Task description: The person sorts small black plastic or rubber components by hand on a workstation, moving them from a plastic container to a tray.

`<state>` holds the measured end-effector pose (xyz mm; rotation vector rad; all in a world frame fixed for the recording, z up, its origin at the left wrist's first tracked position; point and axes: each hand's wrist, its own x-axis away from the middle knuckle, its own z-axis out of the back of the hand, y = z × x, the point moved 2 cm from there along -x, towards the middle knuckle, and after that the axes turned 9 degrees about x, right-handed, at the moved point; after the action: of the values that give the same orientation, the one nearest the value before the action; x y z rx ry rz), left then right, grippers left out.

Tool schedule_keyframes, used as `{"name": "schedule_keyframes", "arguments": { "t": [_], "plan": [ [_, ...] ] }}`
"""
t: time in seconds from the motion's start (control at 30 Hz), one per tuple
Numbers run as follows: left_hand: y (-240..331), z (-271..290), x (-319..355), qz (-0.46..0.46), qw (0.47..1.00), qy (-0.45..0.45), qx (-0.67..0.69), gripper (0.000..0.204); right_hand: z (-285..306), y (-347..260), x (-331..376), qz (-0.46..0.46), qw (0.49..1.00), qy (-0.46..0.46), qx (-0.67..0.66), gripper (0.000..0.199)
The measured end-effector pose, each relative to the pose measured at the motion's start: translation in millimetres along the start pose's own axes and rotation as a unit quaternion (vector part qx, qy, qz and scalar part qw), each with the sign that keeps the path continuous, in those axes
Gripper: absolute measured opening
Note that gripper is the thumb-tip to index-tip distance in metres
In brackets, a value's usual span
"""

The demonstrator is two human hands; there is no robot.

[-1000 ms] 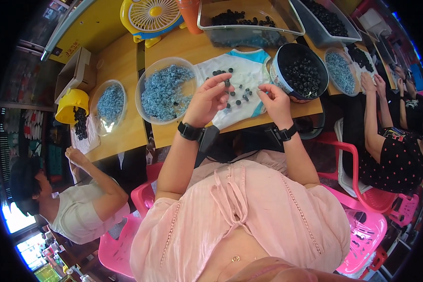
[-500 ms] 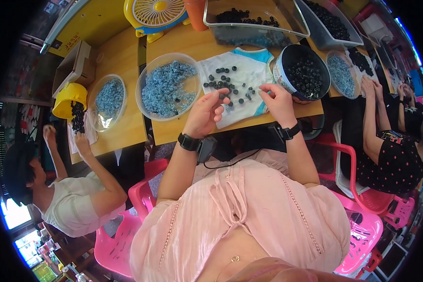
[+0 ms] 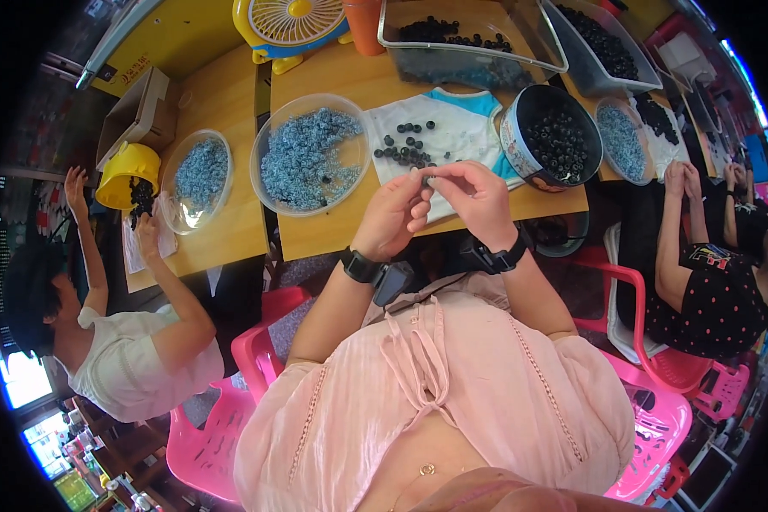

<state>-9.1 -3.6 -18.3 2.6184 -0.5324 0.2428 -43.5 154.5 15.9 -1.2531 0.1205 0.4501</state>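
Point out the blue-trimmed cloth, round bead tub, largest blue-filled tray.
Blue-trimmed cloth [image 3: 459,135], head view: white fabric.
Round bead tub [image 3: 512,151], head view: outer left wall.
Largest blue-filled tray [image 3: 350,154], head view: bare right side.

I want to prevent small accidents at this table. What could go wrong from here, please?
The small piece pinched between the left hand and right hand could slip. Loose black beads on the white-and-blue cloth might roll if it is tugged. The open tub nearby could spill if bumped.

Got a yellow-and-blue fan [image 3: 299,20] beside an orange cup [image 3: 366,27], plus a cardboard box [image 3: 152,107] and some pink plastic chairs [image 3: 193,456].
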Motion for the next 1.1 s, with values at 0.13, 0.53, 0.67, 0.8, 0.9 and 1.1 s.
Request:
{"name": "schedule_keyframes", "arguments": {
  "t": [0.13,0.53,0.67,0.8,0.9,1.1],
  "plan": [
    [0,-5,4,-0.030,0.998,-0.003,-0.054,0.031,0,1,1,0.006,1.000,0.003,-0.026,0.014],
    [-3,-7,5,-0.067,0.996,-0.003,-0.058,0.029,-3,14,10,-0.168,0.964,-0.019,-0.203,0.016],
    [-1,-16,8,-0.095,0.988,0.019,-0.123,0.026,-3,11,11,-0.175,0.962,-0.024,-0.210,0.016],
    [1,-17,10,-0.133,0.978,0.024,-0.159,0.027,-4,11,13,-0.151,0.974,-0.021,-0.165,0.015],
    [2,-14,11,-0.133,0.978,0.014,-0.162,0.026,-5,7,14,-0.142,0.976,-0.016,-0.162,0.014],
    [2,-12,10,-0.208,0.927,0.007,-0.313,0.024,-4,7,14,-0.141,0.976,-0.017,-0.168,0.013]
  ]
}}
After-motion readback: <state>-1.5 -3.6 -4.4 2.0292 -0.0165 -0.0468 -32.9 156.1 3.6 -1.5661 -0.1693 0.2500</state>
